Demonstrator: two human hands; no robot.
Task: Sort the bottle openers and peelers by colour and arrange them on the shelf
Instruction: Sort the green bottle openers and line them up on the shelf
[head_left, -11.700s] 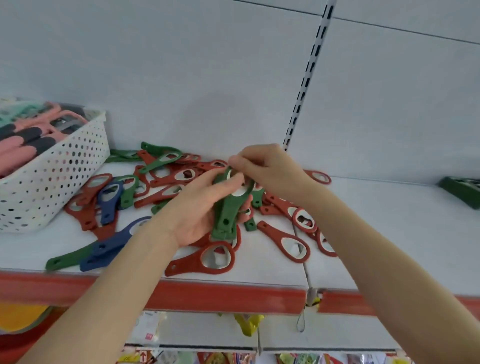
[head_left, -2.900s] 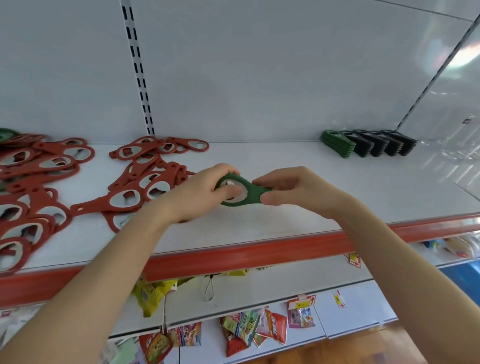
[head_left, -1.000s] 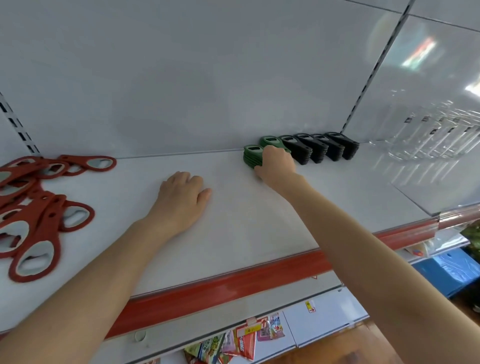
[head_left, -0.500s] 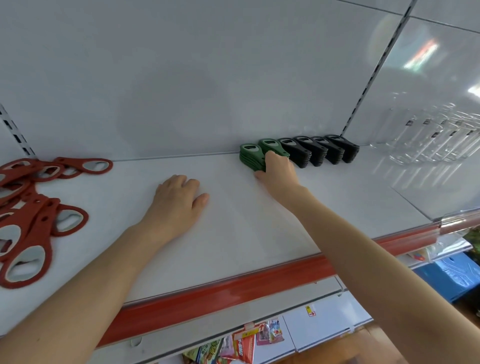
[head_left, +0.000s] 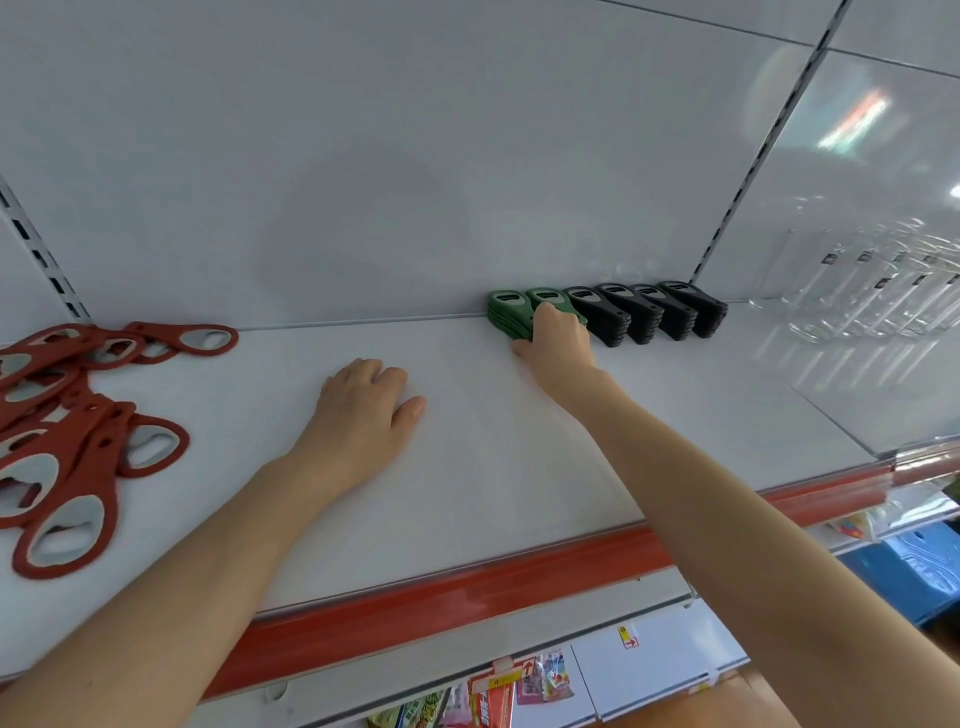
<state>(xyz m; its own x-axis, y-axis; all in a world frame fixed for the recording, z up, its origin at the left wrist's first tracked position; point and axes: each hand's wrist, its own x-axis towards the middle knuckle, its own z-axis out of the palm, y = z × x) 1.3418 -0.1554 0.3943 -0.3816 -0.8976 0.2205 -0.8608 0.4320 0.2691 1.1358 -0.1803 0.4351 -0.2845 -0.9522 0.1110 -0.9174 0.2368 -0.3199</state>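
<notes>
Right hand (head_left: 556, 340): still at the green bottle openers (head_left: 505, 312), upper centre, fingers draped over them; whether the grip clasps, cannot tell
Left hand (head_left: 363, 410): unmoved, flat on shelf (head_left: 519, 467), holding nothing

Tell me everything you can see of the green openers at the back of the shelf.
The green openers stand as two neat stacks side by side against the back panel, left of four black stacks. Each is several flat, matte, plastic-looking pieces with a pale inset in the top face. The right hand lies over their near ends, hiding part of the right-hand stack; whether it grips cannot be told. They rest on the white shelf.
</notes>
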